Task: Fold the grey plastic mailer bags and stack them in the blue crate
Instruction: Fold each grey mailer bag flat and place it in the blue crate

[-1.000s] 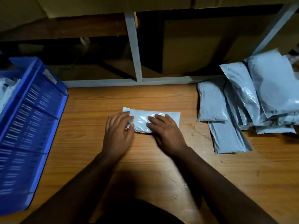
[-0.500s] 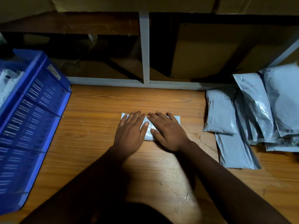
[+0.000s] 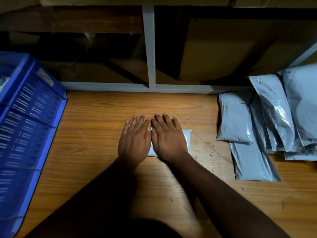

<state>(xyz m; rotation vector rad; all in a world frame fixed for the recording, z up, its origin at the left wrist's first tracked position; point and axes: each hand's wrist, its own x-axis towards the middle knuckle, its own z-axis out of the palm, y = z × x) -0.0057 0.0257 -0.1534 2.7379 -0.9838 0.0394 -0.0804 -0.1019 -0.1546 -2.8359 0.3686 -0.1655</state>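
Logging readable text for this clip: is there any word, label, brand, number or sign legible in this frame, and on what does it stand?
No text can be read here.
White sticker on the blue crate: blurred, unreadable.
Faint red line on one bag of the grey mailer pile: no legible characters.
Folded mailer under the left hand and right hand: no print visible.

Grey mailer bags, blue slotted crate
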